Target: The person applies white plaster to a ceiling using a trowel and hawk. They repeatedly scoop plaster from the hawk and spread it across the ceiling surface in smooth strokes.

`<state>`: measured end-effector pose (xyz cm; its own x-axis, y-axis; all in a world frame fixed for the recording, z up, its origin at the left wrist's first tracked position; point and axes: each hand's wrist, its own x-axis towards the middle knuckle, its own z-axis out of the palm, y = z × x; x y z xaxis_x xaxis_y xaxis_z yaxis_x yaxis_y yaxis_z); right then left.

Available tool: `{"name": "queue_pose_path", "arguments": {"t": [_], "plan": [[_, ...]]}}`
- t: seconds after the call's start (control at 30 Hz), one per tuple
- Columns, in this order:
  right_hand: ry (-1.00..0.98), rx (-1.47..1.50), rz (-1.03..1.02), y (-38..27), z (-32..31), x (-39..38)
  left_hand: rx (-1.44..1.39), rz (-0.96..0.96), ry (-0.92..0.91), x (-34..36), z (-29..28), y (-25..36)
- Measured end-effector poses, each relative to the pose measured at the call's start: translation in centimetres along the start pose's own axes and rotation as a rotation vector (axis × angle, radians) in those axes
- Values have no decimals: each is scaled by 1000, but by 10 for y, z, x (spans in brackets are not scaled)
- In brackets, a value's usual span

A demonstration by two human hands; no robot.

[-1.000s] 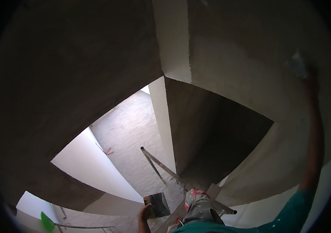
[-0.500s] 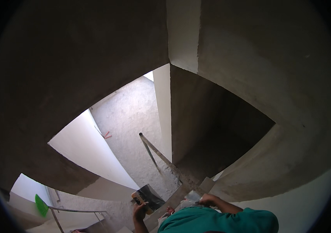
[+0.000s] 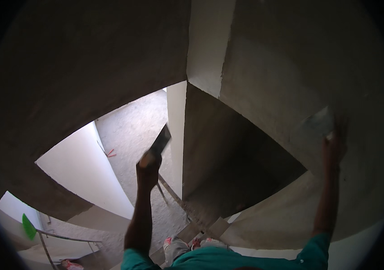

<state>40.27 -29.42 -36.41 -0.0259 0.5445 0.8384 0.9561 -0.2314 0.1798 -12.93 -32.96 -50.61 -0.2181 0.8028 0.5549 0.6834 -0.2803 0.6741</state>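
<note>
R hand point(image 3: 334, 143) is blurred mid-rt., pale scraper point(image 3: 317, 123) gripped; L hand point(image 3: 149, 164) is held upright ctr., dark blade point(image 3: 161, 140) clasped, handle hidden.

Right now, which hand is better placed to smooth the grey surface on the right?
Right, probably: the right hand holds a pale blade up by the grey surface, though blur hides whether they touch. The left hand holds a dark blade, apparently farther away.

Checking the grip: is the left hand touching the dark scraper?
Touching: the head view shows the left hand gripping the scraper at its lower end.
</note>
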Motion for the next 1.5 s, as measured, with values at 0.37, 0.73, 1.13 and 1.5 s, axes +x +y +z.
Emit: {"name": "queue_pose_path", "arguments": {"t": [0.37, 0.73, 1.13, 1.5], "plan": [[128, -272, -101, 12, 23, 71, 65, 1057, 304, 378, 36, 135], [30, -315, 6, 7, 16, 65, 115, 1166, 538, 535, 58, 243], [34, -343, -14, 15, 16, 64, 168, 1234, 470, 556, 85, 223], [26, -302, 39, 22, 18, 62, 348, 1024, 237, 477, 117, 142]]}}
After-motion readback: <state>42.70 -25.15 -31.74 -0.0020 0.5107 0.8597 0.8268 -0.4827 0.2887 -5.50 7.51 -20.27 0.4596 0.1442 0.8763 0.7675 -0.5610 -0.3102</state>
